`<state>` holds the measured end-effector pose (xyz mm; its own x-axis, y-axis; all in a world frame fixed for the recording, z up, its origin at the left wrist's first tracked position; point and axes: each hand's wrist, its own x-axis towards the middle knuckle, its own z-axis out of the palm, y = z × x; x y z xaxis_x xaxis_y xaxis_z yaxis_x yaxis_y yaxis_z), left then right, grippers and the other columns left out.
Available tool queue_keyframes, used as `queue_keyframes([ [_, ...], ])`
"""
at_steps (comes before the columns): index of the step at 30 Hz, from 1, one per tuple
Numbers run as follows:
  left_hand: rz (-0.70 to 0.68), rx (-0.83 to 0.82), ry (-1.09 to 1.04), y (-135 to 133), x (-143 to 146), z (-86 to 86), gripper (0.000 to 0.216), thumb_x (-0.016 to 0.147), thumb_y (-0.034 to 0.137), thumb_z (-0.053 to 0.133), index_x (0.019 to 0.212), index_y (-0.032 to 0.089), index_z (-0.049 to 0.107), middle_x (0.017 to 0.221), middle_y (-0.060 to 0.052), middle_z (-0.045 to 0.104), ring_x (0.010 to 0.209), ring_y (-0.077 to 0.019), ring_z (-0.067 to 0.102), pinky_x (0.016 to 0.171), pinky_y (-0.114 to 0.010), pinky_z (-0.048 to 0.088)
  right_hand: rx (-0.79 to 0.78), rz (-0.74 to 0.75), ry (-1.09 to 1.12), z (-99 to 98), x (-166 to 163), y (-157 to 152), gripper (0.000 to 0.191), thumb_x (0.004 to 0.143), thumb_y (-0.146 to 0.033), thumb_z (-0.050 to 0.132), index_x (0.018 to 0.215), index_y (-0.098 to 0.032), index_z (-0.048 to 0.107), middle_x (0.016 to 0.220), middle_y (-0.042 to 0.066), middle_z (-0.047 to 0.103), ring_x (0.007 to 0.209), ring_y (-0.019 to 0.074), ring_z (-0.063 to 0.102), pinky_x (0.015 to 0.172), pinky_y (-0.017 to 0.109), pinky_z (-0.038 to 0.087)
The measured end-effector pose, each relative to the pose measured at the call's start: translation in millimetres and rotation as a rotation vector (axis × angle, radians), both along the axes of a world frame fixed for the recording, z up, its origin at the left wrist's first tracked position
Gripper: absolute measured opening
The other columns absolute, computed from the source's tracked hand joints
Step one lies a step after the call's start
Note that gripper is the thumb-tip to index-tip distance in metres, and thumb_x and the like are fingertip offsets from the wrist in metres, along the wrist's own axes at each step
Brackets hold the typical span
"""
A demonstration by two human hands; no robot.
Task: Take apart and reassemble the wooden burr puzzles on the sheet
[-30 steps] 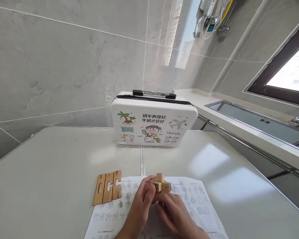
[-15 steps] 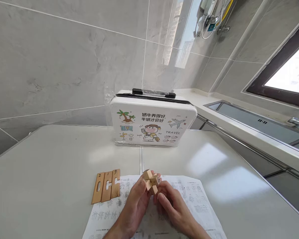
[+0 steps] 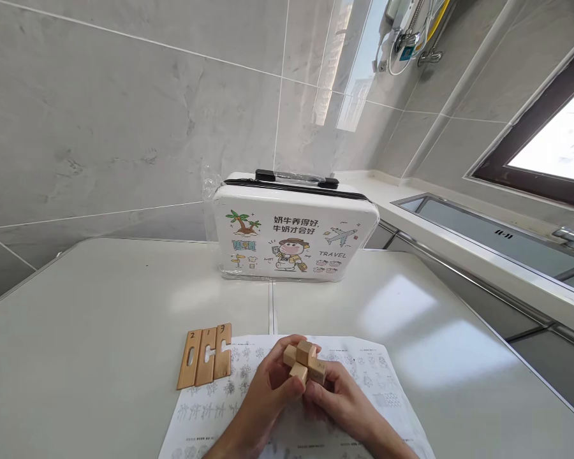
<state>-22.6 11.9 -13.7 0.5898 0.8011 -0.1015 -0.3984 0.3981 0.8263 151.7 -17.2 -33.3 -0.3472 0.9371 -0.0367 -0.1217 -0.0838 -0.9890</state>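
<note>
A small wooden interlocking puzzle point(image 3: 305, 361), a cross of pale blocks, is held up between both hands above a printed instruction sheet point(image 3: 205, 408). My left hand point(image 3: 268, 395) grips it from the left with fingers curled round the blocks. My right hand point(image 3: 339, 401) pinches it from the right and below. Three flat notched wooden pieces point(image 3: 205, 356), marked with numbers, lie side by side on the table just left of my hands, partly on the sheet.
A white lunchbox-style case point(image 3: 294, 233) with cartoon travel drawings stands at the back of the white table point(image 3: 100, 331), against the tiled wall. A sink counter point(image 3: 483, 242) runs along the right under a window.
The puzzle has been turned in my hands and now sits lower and slightly right. Both hands have closed tighter around it. The three flat pieces have not moved.
</note>
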Motion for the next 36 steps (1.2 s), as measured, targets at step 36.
queue_keyframes([
  [36,0.092,0.044,0.085,-6,2,3.2,0.08,0.066,0.064,0.092,0.132,0.025,0.07,0.123,-0.012,0.073,0.122,-0.036,0.061,0.105,-0.044,0.048,-0.016,0.0,-0.022,3.8,-3,-2,0.06,0.092,-0.072,0.066,0.066,-0.018,0.058,0.052,-0.006,0.041,0.047,0.0086,0.035,0.048,0.025,0.027],
])
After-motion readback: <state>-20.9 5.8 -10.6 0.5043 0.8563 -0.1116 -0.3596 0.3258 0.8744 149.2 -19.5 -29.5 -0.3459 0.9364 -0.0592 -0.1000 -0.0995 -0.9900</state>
